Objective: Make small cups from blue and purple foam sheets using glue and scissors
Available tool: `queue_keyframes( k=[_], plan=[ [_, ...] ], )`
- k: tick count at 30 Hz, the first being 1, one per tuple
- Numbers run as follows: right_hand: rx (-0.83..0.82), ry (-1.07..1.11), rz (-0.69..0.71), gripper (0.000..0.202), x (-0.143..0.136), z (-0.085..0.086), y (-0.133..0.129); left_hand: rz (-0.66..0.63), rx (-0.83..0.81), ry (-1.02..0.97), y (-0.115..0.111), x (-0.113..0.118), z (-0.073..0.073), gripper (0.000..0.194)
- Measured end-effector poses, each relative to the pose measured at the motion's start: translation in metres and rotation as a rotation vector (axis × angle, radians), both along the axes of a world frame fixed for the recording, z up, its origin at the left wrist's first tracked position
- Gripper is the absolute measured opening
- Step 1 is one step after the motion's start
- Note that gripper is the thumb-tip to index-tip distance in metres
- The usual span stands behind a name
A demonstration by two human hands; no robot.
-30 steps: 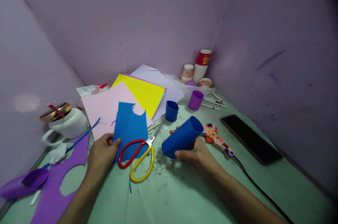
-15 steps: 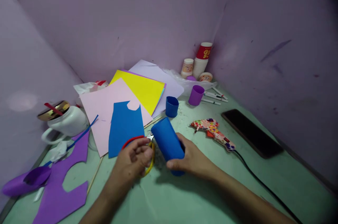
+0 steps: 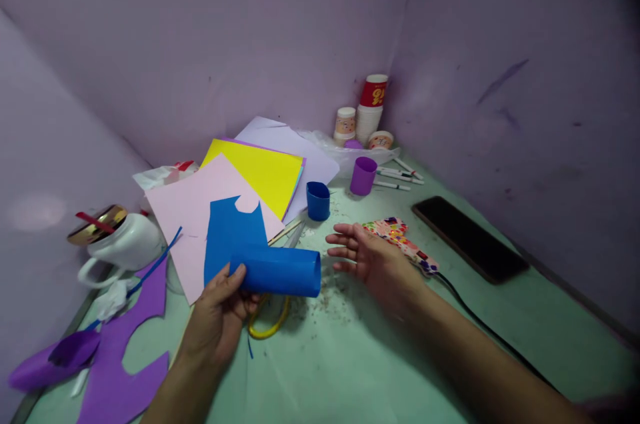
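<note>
A blue foam-sheet tube [image 3: 283,272] lies sideways in my left hand [image 3: 223,307], its thumb on top near the left end and the fingers beneath. The tube's open right end faces my right hand [image 3: 377,264], which is empty with its fingers apart. That hand hovers just in front of the flower-patterned glue gun [image 3: 393,229] and covers part of it. Below the tube, the yellow handle of the scissors [image 3: 273,331] shows; the rest is hidden. A cut blue sheet [image 3: 230,227] lies behind the tube.
A short blue ring [image 3: 319,203] and a purple ring [image 3: 363,177] stand farther back. Coloured sheets [image 3: 260,167], paper cups [image 3: 369,121] and markers [image 3: 397,176] lie near the wall. A phone [image 3: 467,237] is right; a white mug [image 3: 133,241] and purple scraps [image 3: 120,357] are left.
The blue tube has passed from my right hand to my left and turned to lie level. My right hand has let go and moved right, to the glue gun.
</note>
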State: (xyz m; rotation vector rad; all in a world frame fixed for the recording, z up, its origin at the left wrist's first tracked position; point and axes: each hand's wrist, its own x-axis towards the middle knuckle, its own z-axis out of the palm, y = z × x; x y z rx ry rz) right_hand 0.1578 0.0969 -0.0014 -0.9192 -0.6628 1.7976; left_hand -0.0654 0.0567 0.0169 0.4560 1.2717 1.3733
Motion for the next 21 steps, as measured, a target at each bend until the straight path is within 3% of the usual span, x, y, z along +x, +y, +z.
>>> queue_keyframes(
  k=[3, 6, 8, 11, 13, 17, 21],
  plan=[
    [-0.097, 0.074, -0.039, 0.023, 0.001, 0.003, 0.003, 0.018, -0.015, -0.032, 0.003, -0.003, -0.003, 0.02],
    [-0.091, 0.093, 0.024, 0.028, -0.002, 0.003, 0.0, 0.022, -0.008, -0.026, 0.003, -0.003, -0.008, 0.019],
    [-0.026, 0.052, 0.112, 0.042, -0.005, 0.001, -0.003, 0.004, 0.012, 0.025, 0.002, -0.003, -0.011, 0.026],
    [0.161, -0.076, 0.249, 0.081, -0.01, -0.003, -0.009, -0.053, 0.025, 0.138, -0.001, 0.002, -0.014, 0.039],
    [0.256, -0.16, 0.248, 0.09, -0.012, -0.007, -0.011, -0.112, 0.033, 0.19, -0.005, 0.008, -0.013, 0.045],
    [0.231, -0.174, 0.158, 0.058, -0.013, -0.015, -0.008, -0.147, 0.053, 0.233, -0.015, 0.021, -0.006, 0.054],
    [0.194, -0.117, 0.147, 0.048, -0.014, -0.021, -0.004, -0.13, 0.097, 0.263, -0.018, 0.026, -0.002, 0.053]
  ],
)
